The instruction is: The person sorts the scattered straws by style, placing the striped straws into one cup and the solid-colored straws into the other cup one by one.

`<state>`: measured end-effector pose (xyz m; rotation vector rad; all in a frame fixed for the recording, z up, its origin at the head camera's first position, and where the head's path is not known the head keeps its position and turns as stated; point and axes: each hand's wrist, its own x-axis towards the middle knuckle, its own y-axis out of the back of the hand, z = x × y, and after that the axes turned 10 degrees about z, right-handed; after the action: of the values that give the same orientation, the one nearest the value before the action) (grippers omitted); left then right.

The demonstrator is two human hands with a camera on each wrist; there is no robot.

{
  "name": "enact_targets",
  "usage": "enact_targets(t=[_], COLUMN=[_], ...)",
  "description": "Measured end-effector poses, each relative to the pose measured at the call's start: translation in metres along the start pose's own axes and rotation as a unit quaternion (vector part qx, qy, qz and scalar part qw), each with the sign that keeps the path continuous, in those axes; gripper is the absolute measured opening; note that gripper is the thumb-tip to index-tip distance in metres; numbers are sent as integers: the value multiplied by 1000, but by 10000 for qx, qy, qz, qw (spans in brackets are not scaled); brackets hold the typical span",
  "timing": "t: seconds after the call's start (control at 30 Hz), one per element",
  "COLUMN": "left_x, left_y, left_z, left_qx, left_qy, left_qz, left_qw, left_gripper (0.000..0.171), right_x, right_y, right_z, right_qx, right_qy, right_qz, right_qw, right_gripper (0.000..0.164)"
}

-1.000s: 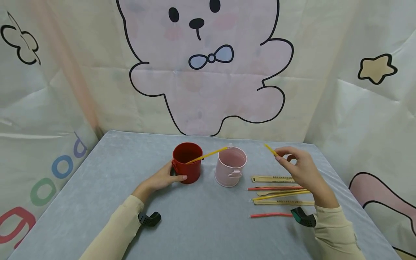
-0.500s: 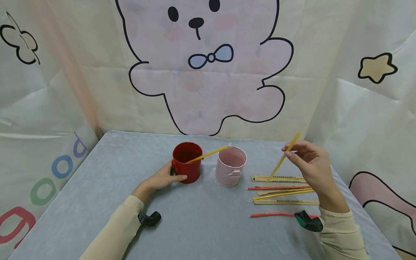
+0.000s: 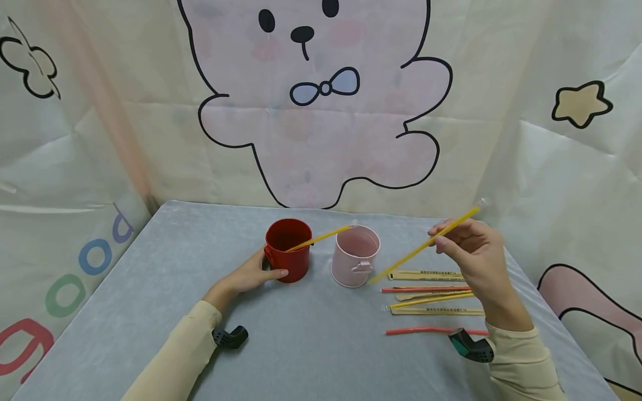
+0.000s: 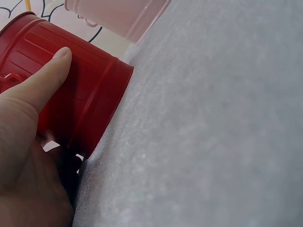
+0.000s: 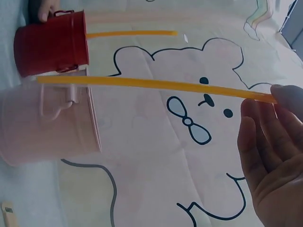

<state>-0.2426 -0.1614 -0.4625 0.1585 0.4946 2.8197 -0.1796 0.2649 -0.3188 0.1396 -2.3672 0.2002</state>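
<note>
My left hand [image 3: 254, 274] grips the side of a small red bucket [image 3: 295, 267], its thumb laid along the wall in the left wrist view. One yellow straw [image 3: 326, 236] leans in that bucket, its upper end out over the pink bucket. My right hand [image 3: 473, 250] pinches another yellow straw [image 3: 413, 253] between thumb and fingers, above the table. This straw slants, its lower end close by the base of the pink bucket [image 3: 348, 267] in the head view. The right wrist view shows the held straw [image 5: 156, 85] crossing in front of the pink bucket.
Right of the pink bucket lie wrapped flat sticks with printed paper [image 3: 426, 275], a red straw [image 3: 423, 289], yellow straws [image 3: 431, 301] and another red straw [image 3: 421, 331] nearer the front. A grey-blue cloth [image 3: 311, 356] covers the table; a printed curtain [image 3: 311, 156] stands behind.
My right hand first moved right and back, then slightly left. The straw in it swung from pointing away, through steep, to a slant with its lower end left. The left hand stayed still.
</note>
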Motion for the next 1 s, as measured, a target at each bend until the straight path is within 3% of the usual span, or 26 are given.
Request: enact_targets(t=[0.23, 0.67, 1.0], left_x=[2, 1, 0], left_y=[1, 6, 1], left_z=[0, 6, 3], left_qx=[-6, -3, 14], left_qy=[52, 78, 86], left_qz=[24, 68, -19], left_qw=[10000, 9999, 10000], left_gripper=[87, 87, 85], right_x=[1, 6, 7], right_y=[-11, -33, -72], right_z=[-3, -12, -17], right_qx=[501, 1427, 1316], right_qy=[195, 329, 298], right_qz=[-135, -10, 266], right_qw=[9985, 9892, 9905], right_gripper=[19, 17, 16])
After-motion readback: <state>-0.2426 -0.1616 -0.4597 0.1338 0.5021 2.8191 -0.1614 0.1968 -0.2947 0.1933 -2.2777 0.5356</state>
